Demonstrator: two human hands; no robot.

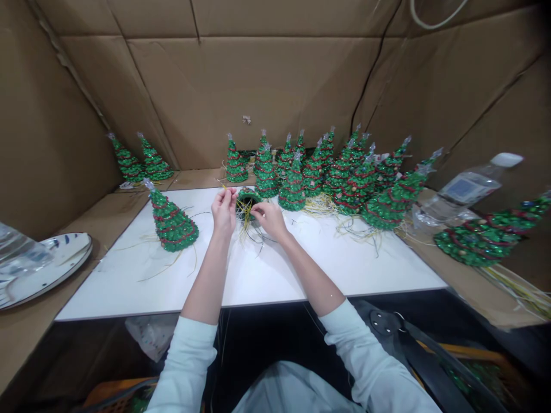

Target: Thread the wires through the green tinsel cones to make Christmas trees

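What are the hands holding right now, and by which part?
A small green beaded cone, seemingly a tree seen from its hollow base: the right hand holds its rim, and the left hand pinches yellow strands beside it.

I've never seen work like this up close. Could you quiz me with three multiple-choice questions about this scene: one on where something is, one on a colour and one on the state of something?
1. Where is the small tree held by the left hand and right hand?
A. Above the white board
B. Above the plate
C. Above the right cardboard ledge

2. What colour are the garlands on the tree left of the hands?
A. Blue
B. Red
C. White

3. What state is the right-hand bottle in?
A. Upright, uncapped
B. Cut in half
C. On its side, white cap on

Answers:
1. A, because the board lies directly beneath the hands.
2. B, because red bands wind around the green tree.
3. C, because the bottle lies tilted over with its cap in place.
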